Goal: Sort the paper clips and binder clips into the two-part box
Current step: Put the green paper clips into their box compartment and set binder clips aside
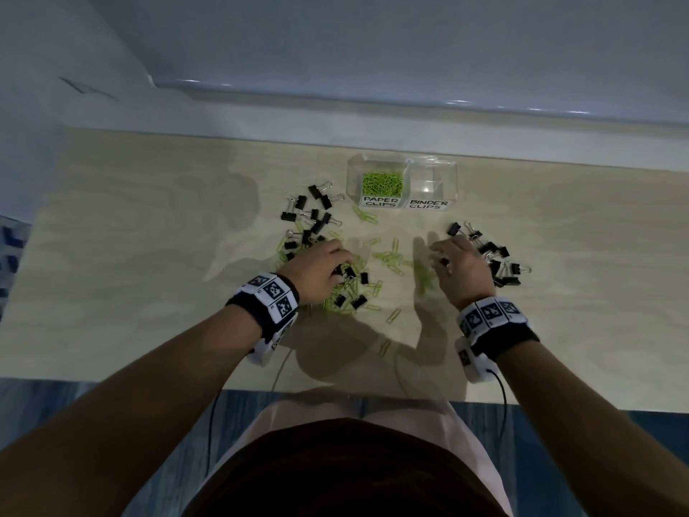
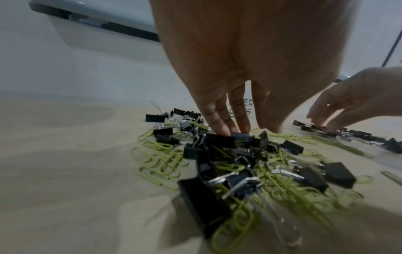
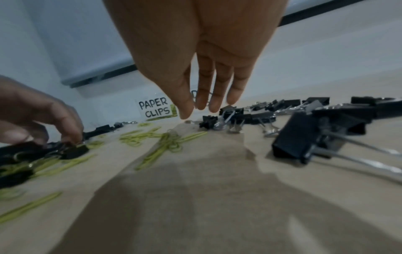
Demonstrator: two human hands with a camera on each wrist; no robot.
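Progress, as we read it from the head view, is partial: the two-part box (image 1: 402, 182) stands at the far side of the wooden table (image 1: 149, 218), its left compartment labelled PAPER CLIPS already holding a heap of green paper clips (image 1: 383, 182), while the right compartment labelled BINDER CLIPS looks empty (clear plastic, so we judge with some caution). Black binder clips (image 1: 309, 216) lie in a cluster left of the box, another group (image 1: 497, 261) lies by our right hand (image 1: 460, 268), and loose green paper clips (image 1: 389, 257) are scattered between the hands, so we judge most of the sorting is left. Our left hand (image 1: 320, 264) is down in the mixed pile. From the left wrist we see the left hand's fingertips (image 2: 224, 131) resting on a black binder clip (image 2: 219, 141) in a tangle of green paper clips (image 2: 161, 159); whether they pinch it we cannot tell. From the right wrist, the right hand (image 3: 200, 65) hangs with fingers fairly straight and close together, holding nothing we can see, just above the table near a small binder clip (image 3: 210, 121), with the PAPER CLIPS label (image 3: 155, 108) beyond.
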